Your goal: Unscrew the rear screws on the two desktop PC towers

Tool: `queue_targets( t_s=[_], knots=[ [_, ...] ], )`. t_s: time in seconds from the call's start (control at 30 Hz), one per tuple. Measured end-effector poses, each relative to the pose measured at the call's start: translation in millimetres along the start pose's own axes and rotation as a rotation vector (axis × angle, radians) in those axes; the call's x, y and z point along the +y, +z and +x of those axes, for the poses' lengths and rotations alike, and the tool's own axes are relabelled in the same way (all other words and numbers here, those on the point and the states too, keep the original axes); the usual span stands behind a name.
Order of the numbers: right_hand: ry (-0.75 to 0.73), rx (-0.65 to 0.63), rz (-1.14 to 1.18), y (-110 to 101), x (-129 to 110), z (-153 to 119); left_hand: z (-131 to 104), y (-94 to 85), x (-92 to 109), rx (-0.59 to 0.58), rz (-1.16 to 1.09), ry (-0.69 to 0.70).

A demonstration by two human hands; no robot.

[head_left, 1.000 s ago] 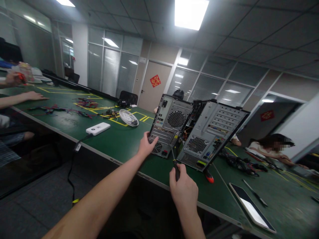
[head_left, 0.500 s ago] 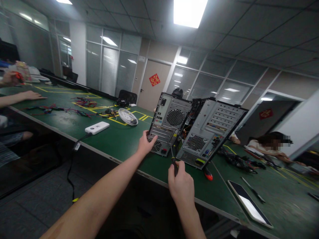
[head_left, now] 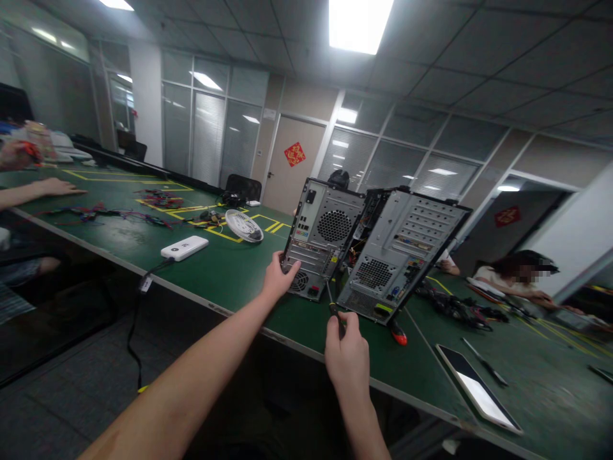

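Observation:
Two open computer cases stand side by side on the green table, rear panels facing me. My left hand (head_left: 280,276) grips the lower left edge of the left computer case (head_left: 322,220), its thumb on the rear panel. In my right hand (head_left: 348,348) is a dark-handled screwdriver (head_left: 334,309), its shaft pointing up to the lower right edge of that case. Whether the tip touches a screw is too small to tell. The right computer case (head_left: 402,255) is beside it, with a red-and-black tool handle (head_left: 398,334) at its bottom corner.
A white power bank (head_left: 184,248) with a cable and a white round cover (head_left: 244,226) lie left. On the right are black cables (head_left: 450,305), a tablet (head_left: 477,388) and a thin tool (head_left: 484,362). People sit at both sides; one's hand (head_left: 60,187) rests on the table.
The whole view has shifted slightly. My left hand keeps its grip on the case, and my right hand with the screwdriver has turned a little.

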State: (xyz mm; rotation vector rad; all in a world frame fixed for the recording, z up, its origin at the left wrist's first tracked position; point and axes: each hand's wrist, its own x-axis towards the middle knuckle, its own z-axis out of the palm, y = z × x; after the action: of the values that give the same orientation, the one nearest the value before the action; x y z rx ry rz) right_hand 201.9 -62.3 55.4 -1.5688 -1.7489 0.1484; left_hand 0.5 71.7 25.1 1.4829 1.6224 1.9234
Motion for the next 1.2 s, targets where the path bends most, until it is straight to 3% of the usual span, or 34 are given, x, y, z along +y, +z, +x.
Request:
queue_targets(
  t_s=[0.33, 0.57, 0.63, 0.73, 0.87, 0.97, 1.07, 1.2],
  knots=[
    [0.089, 0.052, 0.226, 9, 7, -3, 1, 0.4, -3, 0.002, -0.008, 0.005],
    [0.056, 0.021, 0.301, 0, 18, -6, 12, 1.7, -12, 0.051, -0.151, -0.037],
    [0.045, 0.010, 0.297, -8, 23, -9, 21, -6.4, -17, 0.127, -0.191, -0.106],
    [0.022, -0.039, 0.266, -23, 31, -11, 32, -33.0, -28, 0.170, -0.164, -0.244],
    [-0.007, -0.050, 0.238, -42, 36, -14, 30, -78.8, -39, -0.057, 0.120, -0.172],
    [-0.030, -0.058, 0.219, -51, 35, -17, 20, -99.6, -42, -0.245, 0.289, -0.132],
    [-0.056, -0.092, 0.199, -58, 33, -22, 11, -103.3, -42, -0.368, 0.350, -0.095],
    [-0.070, -0.133, 0.173, -64, 36, -27, 6, -96.8, -40, -0.385, 0.411, -0.062]
  ],
)
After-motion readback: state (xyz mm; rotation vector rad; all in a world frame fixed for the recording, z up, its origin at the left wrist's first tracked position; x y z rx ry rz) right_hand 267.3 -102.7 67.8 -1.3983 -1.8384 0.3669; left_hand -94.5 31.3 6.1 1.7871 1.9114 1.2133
